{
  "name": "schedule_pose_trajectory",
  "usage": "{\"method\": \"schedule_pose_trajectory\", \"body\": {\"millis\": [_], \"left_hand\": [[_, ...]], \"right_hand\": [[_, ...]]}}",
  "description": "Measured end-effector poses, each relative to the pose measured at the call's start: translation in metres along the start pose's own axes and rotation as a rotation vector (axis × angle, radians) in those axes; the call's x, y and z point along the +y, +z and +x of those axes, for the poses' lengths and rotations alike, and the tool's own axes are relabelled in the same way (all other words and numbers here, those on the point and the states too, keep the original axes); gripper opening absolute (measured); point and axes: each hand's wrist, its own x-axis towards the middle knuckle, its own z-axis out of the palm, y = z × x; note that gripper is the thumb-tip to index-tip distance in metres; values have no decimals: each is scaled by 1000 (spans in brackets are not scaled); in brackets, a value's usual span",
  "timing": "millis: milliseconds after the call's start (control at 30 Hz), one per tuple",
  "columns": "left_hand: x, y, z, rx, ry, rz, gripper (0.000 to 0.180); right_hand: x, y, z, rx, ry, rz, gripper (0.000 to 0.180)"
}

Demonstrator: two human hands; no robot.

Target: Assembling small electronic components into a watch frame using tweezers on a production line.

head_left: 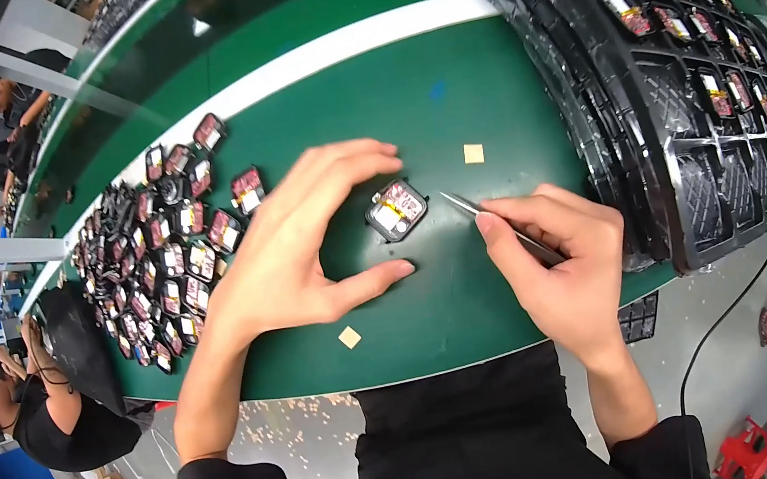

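A small rounded-square black electronic housing (397, 210) lies on the green work surface (437, 317), its inside showing reddish-brown, white and yellow parts. My left hand (288, 245) is spread around its left side, thumb and fingers apart, and appears not to grip it. In my right hand (565, 260) is a pair of metal tweezers (465, 205), the tips pointing up and left. They stop just short of the housing's right side, seemingly with nothing between them. One small tan square (474, 153) lies above the tweezers, and another tan square (349, 337) is below my left thumb.
Many similar housings (166, 261) are heaped at the left, beside my left forearm. Stacked black plastic trays (688, 178) stand at the right, their pockets partly filled with housings. A white strip (350, 40) crosses behind. Other people sit at the far left; red stools stand on the floor.
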Motion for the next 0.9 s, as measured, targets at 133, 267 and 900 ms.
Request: {"method": "schedule_pose_trajectory", "body": {"millis": [133, 267, 900], "left_hand": [[-1, 8, -2, 28, -67, 246, 75], [-7, 11, -4, -13, -56, 146, 56], [-12, 14, -3, -146, 2, -45, 66]], "right_hand": [[0, 2, -2, 2, 23, 1, 9], [7, 1, -3, -15, 11, 35, 11], [3, -3, 3, -203, -59, -55, 15]]}}
